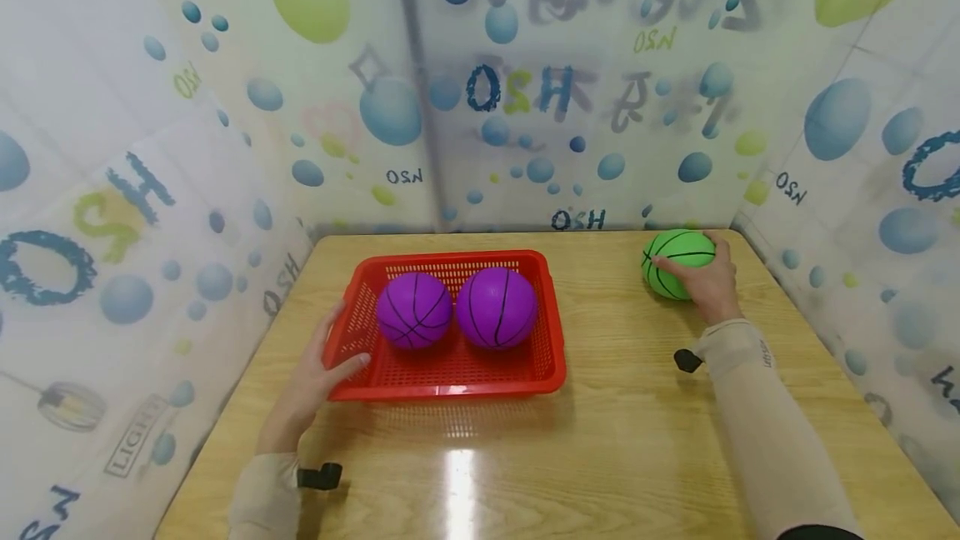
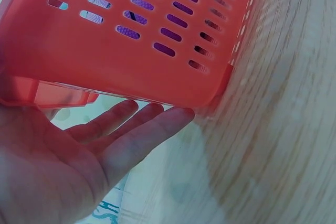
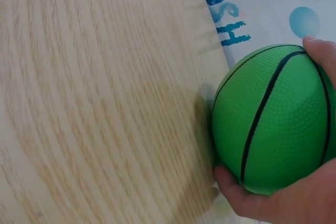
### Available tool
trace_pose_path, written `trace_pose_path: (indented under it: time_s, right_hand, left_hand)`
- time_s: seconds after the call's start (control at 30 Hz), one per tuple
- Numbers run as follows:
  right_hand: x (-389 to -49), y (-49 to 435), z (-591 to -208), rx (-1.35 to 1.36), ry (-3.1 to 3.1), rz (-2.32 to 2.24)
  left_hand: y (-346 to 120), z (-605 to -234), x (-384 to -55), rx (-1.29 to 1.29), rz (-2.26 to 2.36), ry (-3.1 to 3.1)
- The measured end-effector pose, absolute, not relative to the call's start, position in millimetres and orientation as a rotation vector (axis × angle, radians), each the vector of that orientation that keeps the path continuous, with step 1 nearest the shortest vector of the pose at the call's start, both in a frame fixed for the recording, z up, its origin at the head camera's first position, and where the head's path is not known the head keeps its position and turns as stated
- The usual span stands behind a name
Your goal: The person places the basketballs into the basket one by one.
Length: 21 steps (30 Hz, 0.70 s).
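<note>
A red plastic basket (image 1: 450, 391) with slotted walls sits left of centre on the table. Two purple balls (image 1: 415, 310) with black basketball lines lie side by side inside it. My left hand (image 1: 307, 382) holds the basket's left side, thumb over the rim and fingers along the outer wall. Close up in the left wrist view, those fingers (image 2: 149, 137) lie against the red wall. At the back right, my right hand (image 1: 711, 277) grips a small green basketball (image 1: 678, 250), thumb on its near left and fingers round its right side. The right wrist view shows the green ball beside the table edge.
The wooden table (image 1: 600, 440) has patterned white sheeting (image 1: 510, 148) round its back and both sides, printed with blue and green bubbles. Bare wood lies between the basket and the green ball. Both wrists wear small black cameras.
</note>
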State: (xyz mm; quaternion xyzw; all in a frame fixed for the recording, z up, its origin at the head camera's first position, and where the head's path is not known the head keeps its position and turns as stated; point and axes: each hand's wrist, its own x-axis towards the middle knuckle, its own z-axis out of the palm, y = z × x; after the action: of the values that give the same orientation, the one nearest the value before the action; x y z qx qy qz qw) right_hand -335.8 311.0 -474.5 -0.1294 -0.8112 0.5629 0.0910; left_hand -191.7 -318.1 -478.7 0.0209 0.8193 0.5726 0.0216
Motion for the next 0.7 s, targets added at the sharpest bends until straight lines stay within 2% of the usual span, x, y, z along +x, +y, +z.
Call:
trace_pose_path:
  time_s: [0.47, 0.7]
  right_hand:
    - [-333.8, 311.7, -476.7, -0.442, -2.303, 1.758]
    - [-336.9, 300.5, -453.5, -0.377, -2.205, 1.840]
  left_hand:
    - [-315.4, -475.3, -190.6, 0.067, 1.765, 2.538]
    - [-316.6, -474.4, -190.3, 0.051, 1.755, 2.537]
